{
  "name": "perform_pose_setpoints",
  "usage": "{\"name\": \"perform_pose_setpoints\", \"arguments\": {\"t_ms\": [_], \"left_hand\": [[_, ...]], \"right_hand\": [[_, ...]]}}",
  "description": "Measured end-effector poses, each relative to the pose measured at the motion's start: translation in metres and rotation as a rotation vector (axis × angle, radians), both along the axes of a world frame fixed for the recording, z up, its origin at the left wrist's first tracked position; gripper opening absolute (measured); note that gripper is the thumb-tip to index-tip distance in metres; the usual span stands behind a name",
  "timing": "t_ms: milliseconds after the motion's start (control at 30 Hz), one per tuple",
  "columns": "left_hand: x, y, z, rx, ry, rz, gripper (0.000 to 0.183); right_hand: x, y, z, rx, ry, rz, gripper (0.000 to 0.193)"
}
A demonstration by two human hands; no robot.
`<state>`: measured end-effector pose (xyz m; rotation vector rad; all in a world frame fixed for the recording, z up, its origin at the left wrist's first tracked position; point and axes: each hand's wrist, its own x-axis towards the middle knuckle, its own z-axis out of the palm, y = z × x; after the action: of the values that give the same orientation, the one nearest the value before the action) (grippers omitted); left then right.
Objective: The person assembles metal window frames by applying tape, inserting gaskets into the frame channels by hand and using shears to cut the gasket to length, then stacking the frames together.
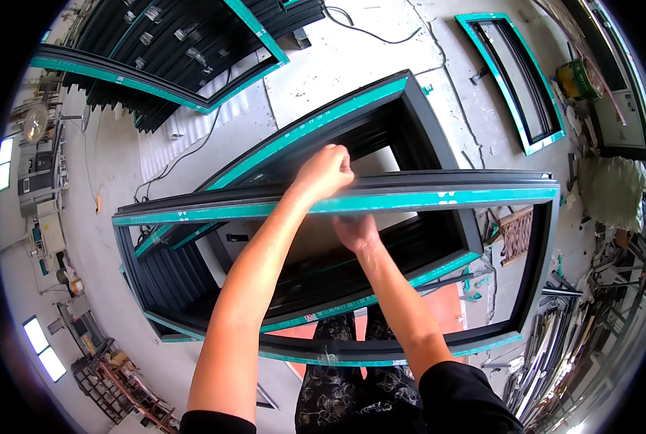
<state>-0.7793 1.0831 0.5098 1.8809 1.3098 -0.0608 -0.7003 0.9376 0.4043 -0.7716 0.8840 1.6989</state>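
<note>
In front of me is a long dark window frame (pixel 496 194) with green tape along its far rail. My left hand (pixel 326 172) is closed in a fist at that rail, its forearm crossing over the frame. Whatever its fingers hold, if anything, is hidden. My right hand (pixel 355 230) reaches through the frame's opening, close under the same rail. Its fingers are mostly hidden and slightly blurred. Beneath lies a larger, deeper dark frame (pixel 428 123), also green-taped, set at an angle to the first.
A stack of dark profiles (pixel 171 43) under another taped frame stands at the far left. A smaller green-edged frame (pixel 514 79) lies on the floor at the far right, near a round tin (pixel 580 78). Loose metal strips (pixel 554 354) are heaped at the right.
</note>
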Motion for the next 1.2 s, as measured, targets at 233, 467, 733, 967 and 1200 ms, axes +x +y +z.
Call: {"name": "perform_pose_setpoints", "arguments": {"t_ms": [233, 467, 733, 967, 1200], "left_hand": [[0.01, 0.004, -0.007, -0.26, -0.314, 0.006, 0.02], [0.003, 0.0, 0.009, -0.075, -0.016, -0.006, 0.028], [-0.016, -0.1, 0.057, 0.651, -0.511, 0.178, 0.013], [-0.055, -0.246, 0.086, 0.386, -0.447, 0.335, 0.035], [-0.058, -0.257, 0.074, 0.441, -0.387, 0.332, 0.015]], "right_hand": [[0.023, 0.021, -0.009, 0.233, -0.024, -0.084, 0.027], [0.015, -0.044, 0.063, 0.031, -0.037, -0.187, 0.04], [0.003, -0.085, 0.141, 0.123, 0.104, -0.415, 0.039], [-0.018, -0.11, 0.159, 0.372, -0.036, -0.164, 0.05], [-0.033, -0.131, 0.162, 0.39, -0.098, -0.104, 0.05]]}}
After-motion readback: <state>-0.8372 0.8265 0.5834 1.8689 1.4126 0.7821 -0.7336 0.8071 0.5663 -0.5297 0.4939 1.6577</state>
